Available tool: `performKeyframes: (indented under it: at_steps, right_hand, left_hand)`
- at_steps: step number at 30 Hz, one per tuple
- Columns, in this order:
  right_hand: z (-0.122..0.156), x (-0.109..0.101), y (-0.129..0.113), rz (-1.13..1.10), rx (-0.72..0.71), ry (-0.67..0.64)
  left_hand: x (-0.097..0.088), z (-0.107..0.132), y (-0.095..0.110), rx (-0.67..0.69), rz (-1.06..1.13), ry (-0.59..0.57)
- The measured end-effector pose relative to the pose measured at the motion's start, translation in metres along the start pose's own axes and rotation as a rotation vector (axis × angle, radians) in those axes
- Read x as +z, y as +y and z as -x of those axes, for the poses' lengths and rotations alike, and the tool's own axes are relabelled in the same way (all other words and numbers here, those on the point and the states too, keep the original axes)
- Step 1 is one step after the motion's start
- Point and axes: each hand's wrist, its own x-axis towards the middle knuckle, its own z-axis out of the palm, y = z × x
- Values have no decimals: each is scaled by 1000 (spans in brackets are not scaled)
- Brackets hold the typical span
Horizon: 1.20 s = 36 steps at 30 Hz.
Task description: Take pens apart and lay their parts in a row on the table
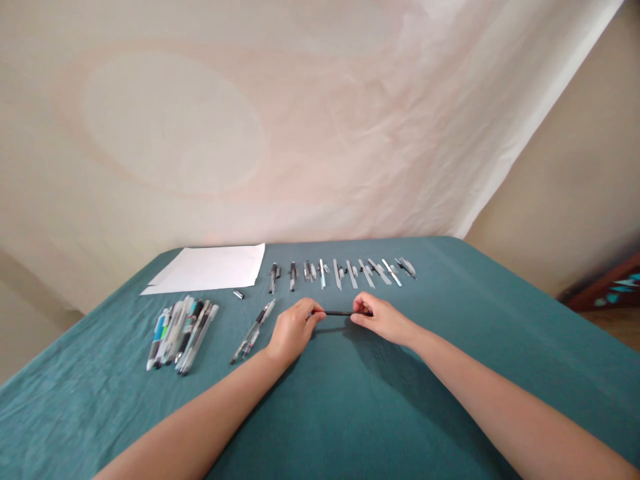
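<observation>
Just above the cloth, near the middle, a thin black pen [338,313] is stretched level between my two hands. Whether it is a whole pen or only its refill, I cannot tell. My left hand [296,325] pinches its left end between thumb and fingers. At the other end, the fingers of my right hand [379,319] are closed around it and hide part of it. Left of my left hand, a few clear pens with dark parts [253,330] lie slanted together. Beyond my hands is a row of pens and loose pen parts, including a clear barrel [351,273].
A bundle of several pens [183,333] lies at the left. White paper sheets [210,267] rest at the back left, with a small pen cap [239,294] in front. Green cloth [320,413] covers the table. A pale curtain [320,133] hangs behind it.
</observation>
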Motion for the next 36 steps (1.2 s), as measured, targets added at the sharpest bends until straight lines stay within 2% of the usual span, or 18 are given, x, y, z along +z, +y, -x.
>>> performKeyframes:
  at_steps: [8,12,20,23,25,27,29,32,36]
  right_hand:
    - [0,-2,1,66,-16,-50]
    - [-1,-7,11,51,-6,-40]
    - [-9,-28,53,210,105,266]
    - [-9,-30,49,286,103,349]
    - [-7,-26,37,298,41,379]
    - [-4,-17,20,276,-46,337]
    - [0,-4,4,231,-95,237]
    - [3,12,-9,162,-87,106]
    - [3,17,-9,120,-41,87]
  left_hand:
    - [2,0,-1,23,-28,-14]
    - [2,-1,-6,8,-73,11]
    - [-7,-10,-32,-124,-136,138]
    - [-4,-10,-33,-150,-140,144]
    - [-1,-8,-29,-119,-126,108]
    - [3,-5,-21,-77,-107,59]
    - [7,-2,-12,-55,-97,31]
    - [9,0,-4,-46,-101,27]
    - [4,-1,-7,-21,-97,60]
